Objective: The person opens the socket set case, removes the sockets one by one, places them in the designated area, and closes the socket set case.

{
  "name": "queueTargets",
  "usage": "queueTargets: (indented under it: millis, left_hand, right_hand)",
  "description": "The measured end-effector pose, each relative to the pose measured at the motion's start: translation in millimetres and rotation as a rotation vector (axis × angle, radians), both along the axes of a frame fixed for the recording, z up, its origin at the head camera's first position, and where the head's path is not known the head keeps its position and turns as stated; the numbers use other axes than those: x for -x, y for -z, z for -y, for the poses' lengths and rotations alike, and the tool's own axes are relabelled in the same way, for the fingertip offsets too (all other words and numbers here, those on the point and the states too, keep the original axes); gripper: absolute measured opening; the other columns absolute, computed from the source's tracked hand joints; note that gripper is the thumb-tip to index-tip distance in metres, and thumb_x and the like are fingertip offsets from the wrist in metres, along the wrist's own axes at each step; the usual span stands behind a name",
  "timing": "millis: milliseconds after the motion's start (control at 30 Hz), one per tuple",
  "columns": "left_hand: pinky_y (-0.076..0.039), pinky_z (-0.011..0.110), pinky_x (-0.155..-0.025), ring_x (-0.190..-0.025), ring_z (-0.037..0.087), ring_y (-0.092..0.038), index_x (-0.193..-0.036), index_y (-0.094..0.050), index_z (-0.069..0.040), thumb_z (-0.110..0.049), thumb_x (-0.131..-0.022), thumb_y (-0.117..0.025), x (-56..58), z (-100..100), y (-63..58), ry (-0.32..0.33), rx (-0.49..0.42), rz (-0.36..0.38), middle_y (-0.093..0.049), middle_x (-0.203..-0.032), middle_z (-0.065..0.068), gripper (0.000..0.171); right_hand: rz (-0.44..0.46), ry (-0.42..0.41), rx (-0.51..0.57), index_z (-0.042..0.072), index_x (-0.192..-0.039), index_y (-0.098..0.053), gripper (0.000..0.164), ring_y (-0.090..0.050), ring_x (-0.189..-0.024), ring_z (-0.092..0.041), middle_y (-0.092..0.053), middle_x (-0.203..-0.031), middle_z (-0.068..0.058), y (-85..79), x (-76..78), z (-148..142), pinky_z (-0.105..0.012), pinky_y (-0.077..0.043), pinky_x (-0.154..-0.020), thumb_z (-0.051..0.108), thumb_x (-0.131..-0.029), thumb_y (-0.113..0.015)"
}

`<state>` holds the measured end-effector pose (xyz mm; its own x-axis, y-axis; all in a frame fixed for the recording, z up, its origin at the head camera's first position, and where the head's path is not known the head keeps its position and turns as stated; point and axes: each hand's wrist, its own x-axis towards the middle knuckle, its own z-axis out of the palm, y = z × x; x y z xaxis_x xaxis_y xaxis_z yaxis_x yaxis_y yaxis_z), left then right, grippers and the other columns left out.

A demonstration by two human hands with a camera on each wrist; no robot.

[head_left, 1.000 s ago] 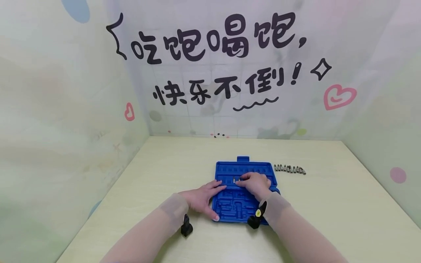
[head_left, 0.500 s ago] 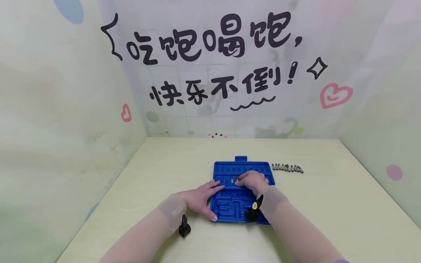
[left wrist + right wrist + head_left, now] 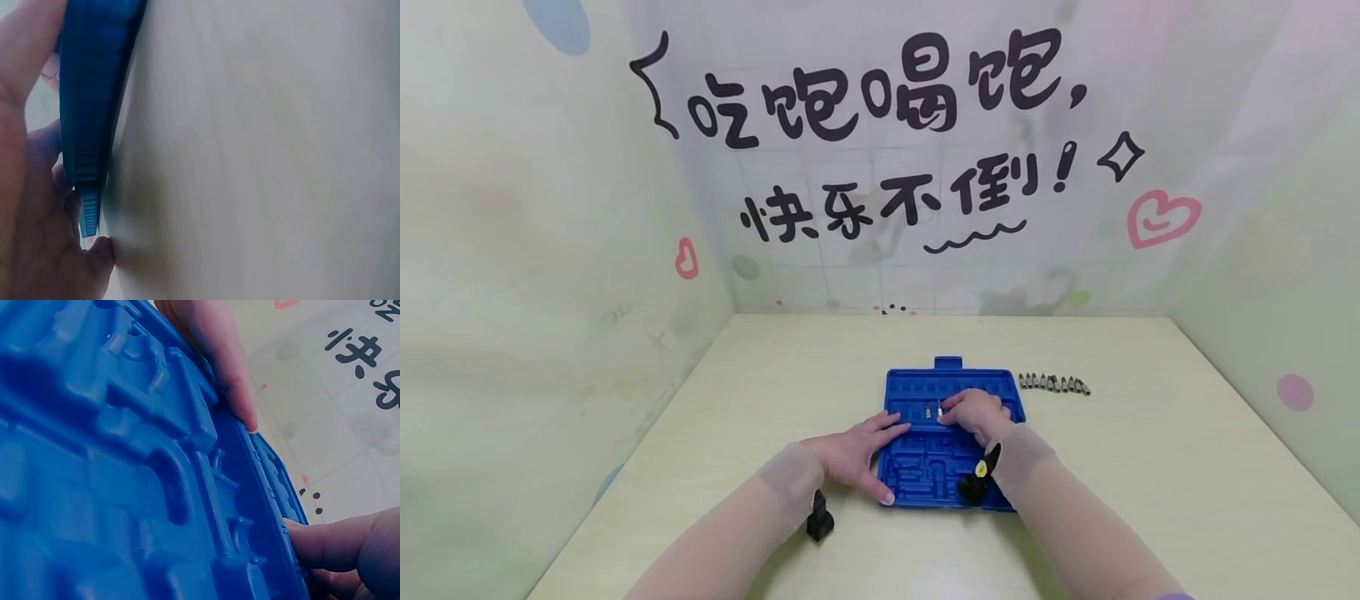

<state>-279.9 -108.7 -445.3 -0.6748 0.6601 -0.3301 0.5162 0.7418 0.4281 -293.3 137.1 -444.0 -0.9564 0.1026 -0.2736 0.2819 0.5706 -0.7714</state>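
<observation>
In the head view a blue plastic tool case lies spread on the table, its moulded slots facing up. My right hand is over the upper half, with thumb and forefinger pinching a small metal screwdriver bit at a slot. Just left of it a second bit stands in its slot. Fingers spread, my left hand rests along the case's left edge. The right wrist view shows the thumb near the divider; the bit is hidden there. The left wrist view shows the case's side wall beside the left hand.
Several metal bits lie in a row on the pale wooden table, to the right of the case. Printed walls enclose the table at the back and sides. A black wrist camera hangs over the case's lower half.
The head view has shifted slightly. My right hand stays at the same slot, and the pinched bit shows more plainly between the fingertips now. The left hand keeps its place on the case.
</observation>
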Motion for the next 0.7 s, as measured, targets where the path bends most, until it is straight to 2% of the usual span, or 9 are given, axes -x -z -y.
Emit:
queueTargets:
  millis: [300, 700]
  left_hand:
    - [-0.021, 0.054, -0.112, -0.147, 0.023, -0.003, -0.154, -0.016, -0.036, -0.064, -0.071, -0.074, 0.3, 0.3, -1.0, 0.007, -0.016, 0.006, -0.002, -0.162, -0.006, 0.106]
    - [-0.02, 0.053, -0.113, -0.147, 0.021, -0.002, -0.154, -0.015, -0.036, -0.063, -0.071, -0.074, 0.1, 0.5, 1.0, 0.013, -0.023, 0.006, -0.001, -0.161, -0.008, 0.106]
  right_hand:
    - [-0.021, 0.013, 0.027, 0.012, -0.103, -0.074, 0.021, -0.014, -0.131, -0.052, -0.042, -0.136, -0.026, 1.4, -1.1, 1.1, -0.069, -0.008, -0.102, 0.02, -0.083, -0.076]
    - [-0.06, 0.024, -0.031, 0.015, -0.096, -0.075, 0.015, -0.018, -0.129, -0.051, -0.046, -0.135, -0.023, 3.7, -4.8, 6.2, -0.067, -0.011, -0.102, 0.026, -0.087, -0.073]
